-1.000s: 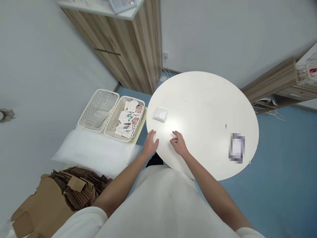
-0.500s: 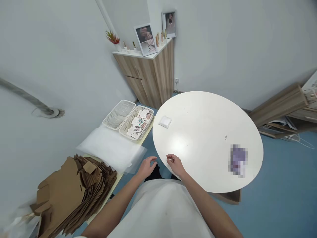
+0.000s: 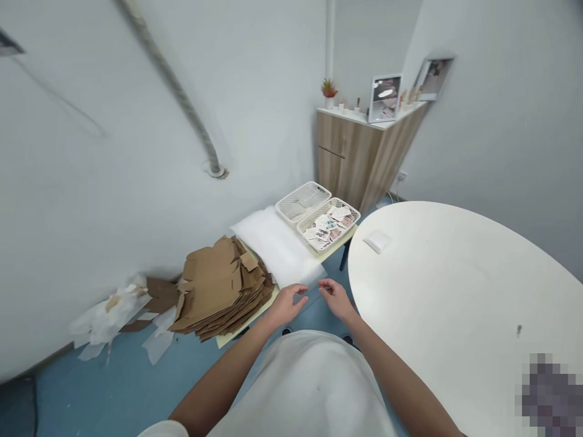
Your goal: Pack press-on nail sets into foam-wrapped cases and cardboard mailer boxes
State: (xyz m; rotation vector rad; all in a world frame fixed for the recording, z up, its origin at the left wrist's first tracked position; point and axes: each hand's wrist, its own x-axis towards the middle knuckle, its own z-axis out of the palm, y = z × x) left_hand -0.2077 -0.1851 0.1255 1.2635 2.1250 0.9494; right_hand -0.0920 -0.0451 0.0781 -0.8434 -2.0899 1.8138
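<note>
My left hand point(image 3: 289, 301) hovers in front of my body with fingers apart and nothing in it, near the edge of a pile of white translucent plastic sheets point(image 3: 276, 243). Close beside it, my right hand point(image 3: 336, 297) is empty too, its fingers loosely curved but apart, just left of the round white table point(image 3: 437, 291). A stack of flat brown cardboard boxes point(image 3: 214, 282) lies left of the sheets. Behind the sheets sit two white baskets: one basket point(image 3: 298, 206) with clear plastic pieces, the other basket point(image 3: 314, 233) with printed cards. A small white packet point(image 3: 378, 241) rests on the table.
A wooden cabinet point(image 3: 350, 152) in the corner bears picture frames, small bottles and a potted plant point(image 3: 328, 91). Scraps of plastic point(image 3: 113, 309) lie on the floor at left. A pixelated purple item point(image 3: 553, 394) is on the table's right. A pipe point(image 3: 182, 97) runs into the wall.
My view has swung left, so the boxes, sheets and baskets sit nearer the middle and the table shifts right. Both hands stay empty; the right hand is now off the table's edge.
</note>
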